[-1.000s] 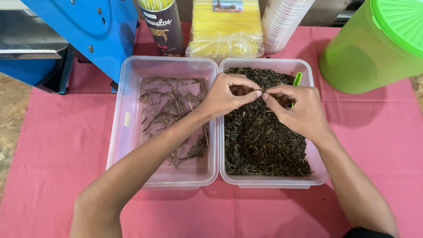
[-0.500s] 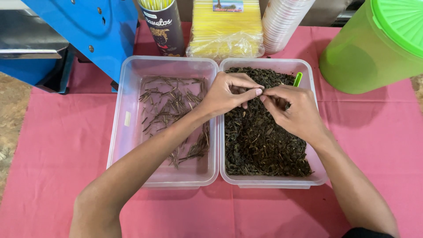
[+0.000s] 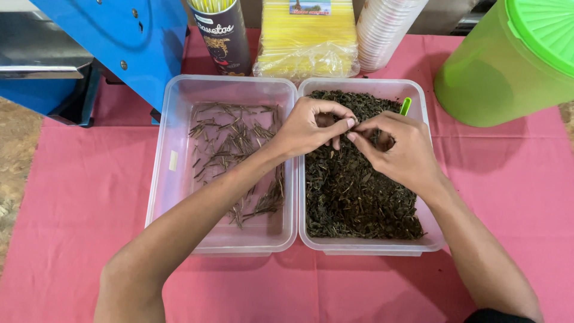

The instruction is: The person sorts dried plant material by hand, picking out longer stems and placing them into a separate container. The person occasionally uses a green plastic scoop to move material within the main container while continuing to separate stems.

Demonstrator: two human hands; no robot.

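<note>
Head view: left hand [image 3: 311, 127] and right hand [image 3: 402, 152] meeting fingertip to fingertip above the dried dark leaves [image 3: 353, 191], toward twelve o'clock of the right clear tub [image 3: 371, 246]; fingers of both curling nearly closed, pinching something too small to tell; leaves filling that tub, sitting at three o'clock of the left clear tub [image 3: 179, 149], touching it; thin brown stems [image 3: 236, 140] lying scattered there; green stick [image 3: 405, 106] poking up at one o'clock of the hands; green jug [image 3: 508, 66] standing further out at two o'clock on pink cloth [image 3: 72, 197].
</note>
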